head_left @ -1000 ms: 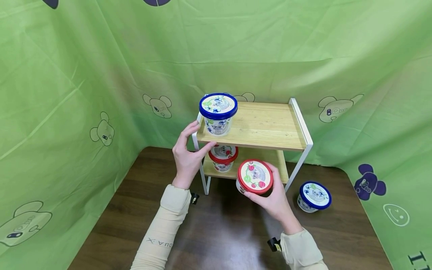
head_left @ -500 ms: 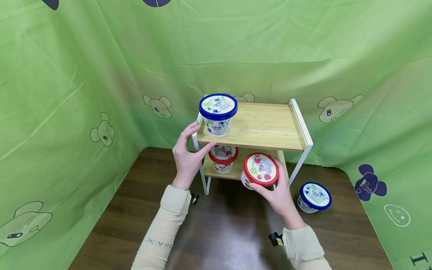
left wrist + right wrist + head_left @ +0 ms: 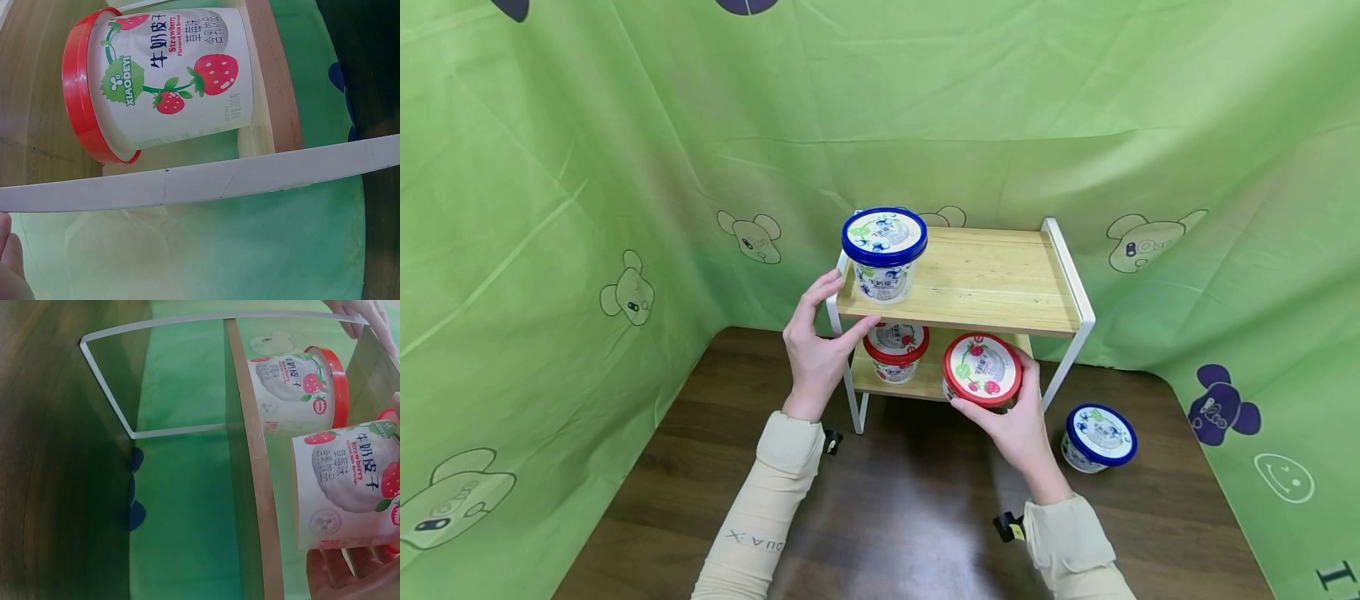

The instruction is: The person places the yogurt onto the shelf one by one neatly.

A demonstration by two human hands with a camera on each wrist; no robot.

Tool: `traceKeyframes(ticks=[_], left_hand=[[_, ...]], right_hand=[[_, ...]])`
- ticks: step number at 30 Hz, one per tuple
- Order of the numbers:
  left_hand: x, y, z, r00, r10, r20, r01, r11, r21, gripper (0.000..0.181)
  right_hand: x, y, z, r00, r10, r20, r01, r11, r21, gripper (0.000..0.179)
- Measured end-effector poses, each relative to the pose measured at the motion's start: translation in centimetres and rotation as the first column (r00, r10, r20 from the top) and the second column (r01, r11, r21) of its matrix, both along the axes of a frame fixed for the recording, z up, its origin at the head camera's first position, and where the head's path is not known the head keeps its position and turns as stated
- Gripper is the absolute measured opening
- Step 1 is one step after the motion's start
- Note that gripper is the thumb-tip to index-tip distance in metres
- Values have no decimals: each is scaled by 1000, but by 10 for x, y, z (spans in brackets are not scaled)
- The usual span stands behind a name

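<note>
Setting a strawberry tub (image 3: 983,369) inside the rack (image 3: 992,275) seems the step: the right hand (image 3: 1017,432) grips it at the rack's lower front right; the left hand (image 3: 815,357) lies spread at the rack's left end. Next probably calls for steady seating, then release.

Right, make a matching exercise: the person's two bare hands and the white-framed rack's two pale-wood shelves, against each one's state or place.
1. Upper pale-wood shelf
2. Right hand
3. Lower pale-wood shelf
4. Left hand

A. Holds a round white red-lidded tub
B. Bears a round white blue-lidded tub
C. At a front corner of the white-framed rack
D. Bears another red-lidded tub

Pairs: 1-B, 2-A, 3-D, 4-C
</note>
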State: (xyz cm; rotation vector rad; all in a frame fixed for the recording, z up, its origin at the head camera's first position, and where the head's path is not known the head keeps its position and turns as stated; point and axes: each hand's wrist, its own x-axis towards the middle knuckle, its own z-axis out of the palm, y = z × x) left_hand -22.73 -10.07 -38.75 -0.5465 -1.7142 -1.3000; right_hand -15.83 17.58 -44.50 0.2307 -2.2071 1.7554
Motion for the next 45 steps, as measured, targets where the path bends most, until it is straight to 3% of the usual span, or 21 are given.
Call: traceKeyframes(ticks=[11, 17, 20, 23, 45], left_hand=[[0, 0, 1, 1000, -3, 4, 3, 1000, 8, 67], [-1, 0, 0, 1000, 2, -6, -2, 1000, -2, 65], [-1, 0, 1, 1000, -2, -9, 2, 1000, 3, 65], [-1, 1, 1, 1000, -8, -7, 8, 1000, 11, 64], [0, 1, 1, 1000, -16, -9, 16, 1000, 20, 66]], right_hand=[[-8, 1, 2, 996, -70, 56, 69, 998, 7, 105], [-2, -8, 24, 991, -94, 92, 95, 995, -12, 100], [-7, -7, 21, 990, -104, 97, 106, 994, -14, 101], [-18, -1, 7, 988, -119, 100, 121, 992, -15, 102], [-27, -6, 2, 975, -191, 114, 188, 981, 37, 104]])
